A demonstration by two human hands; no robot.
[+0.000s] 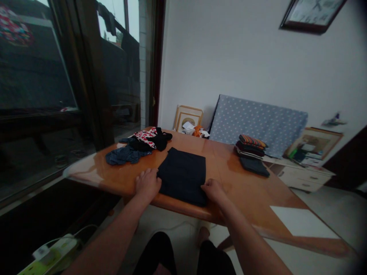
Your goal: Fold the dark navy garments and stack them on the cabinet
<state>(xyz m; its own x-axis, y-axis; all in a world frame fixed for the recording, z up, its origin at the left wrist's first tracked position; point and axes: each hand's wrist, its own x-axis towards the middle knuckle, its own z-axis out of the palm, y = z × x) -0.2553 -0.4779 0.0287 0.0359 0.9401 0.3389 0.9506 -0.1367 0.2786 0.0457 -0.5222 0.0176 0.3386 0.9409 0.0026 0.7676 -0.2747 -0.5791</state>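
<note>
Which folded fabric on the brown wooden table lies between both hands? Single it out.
The squarish dark navy cloth, between left hand and right hand; the multicoloured folded stack lies apart, farther right.

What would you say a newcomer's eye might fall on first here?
Probably the folded dark cloth on the table, between the left hand and the right hand. Beyond them, a spotted grey-blue sheet stands out against the wall. On the table's left, red-and-white fabric brightens a rumpled pile.
</note>
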